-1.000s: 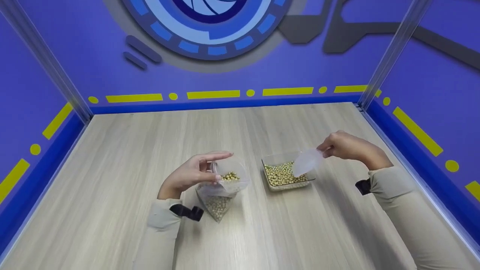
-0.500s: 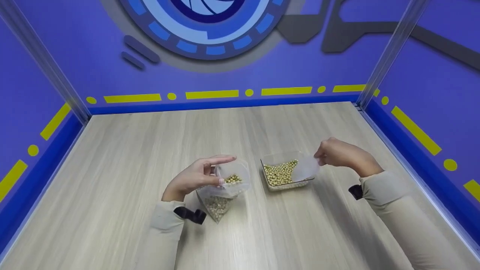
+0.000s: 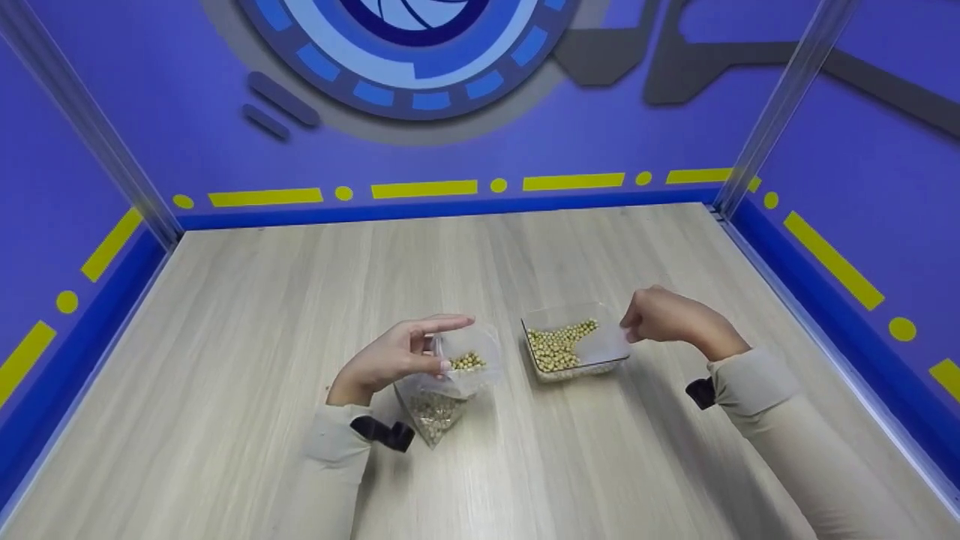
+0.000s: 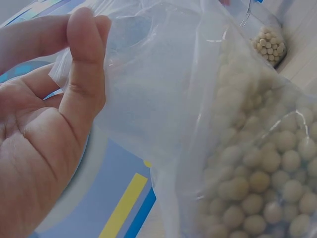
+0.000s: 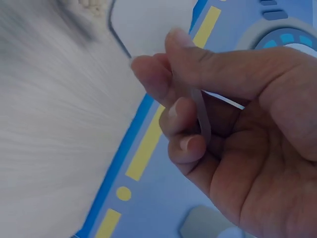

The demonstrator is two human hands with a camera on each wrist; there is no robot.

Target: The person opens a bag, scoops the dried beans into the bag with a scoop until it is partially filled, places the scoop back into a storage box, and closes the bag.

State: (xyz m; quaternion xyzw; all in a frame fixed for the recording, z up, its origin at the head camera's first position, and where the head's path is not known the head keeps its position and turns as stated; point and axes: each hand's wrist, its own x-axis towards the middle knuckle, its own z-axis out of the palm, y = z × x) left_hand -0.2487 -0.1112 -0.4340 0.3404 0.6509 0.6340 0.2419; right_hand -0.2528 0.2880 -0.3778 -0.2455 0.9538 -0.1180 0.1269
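Observation:
My left hand (image 3: 394, 355) grips the spread mouth of a clear plastic bag (image 3: 431, 409), thumb on the near rim. Round pale-yellow beans (image 4: 262, 183) fill its lower part, which stands on the table. My right hand (image 3: 664, 319) pinches the handle of a translucent white scoop (image 3: 602, 345) between thumb and curled fingers. The scoop's blade is down inside a clear rectangular container (image 3: 537, 373), at its right side, partly among the beans (image 3: 555, 349) there. In the right wrist view the handle (image 5: 202, 111) runs back into the palm.
A wood-grain table (image 3: 300, 285) carries the bag and the container, which stand a short gap apart. Blue-purple panels (image 3: 450, 161) with yellow dashes close off the back and both sides.
My right hand has moved down and left, dipping the scoop from above the container into the beans. My left hand and the bag have barely shifted.

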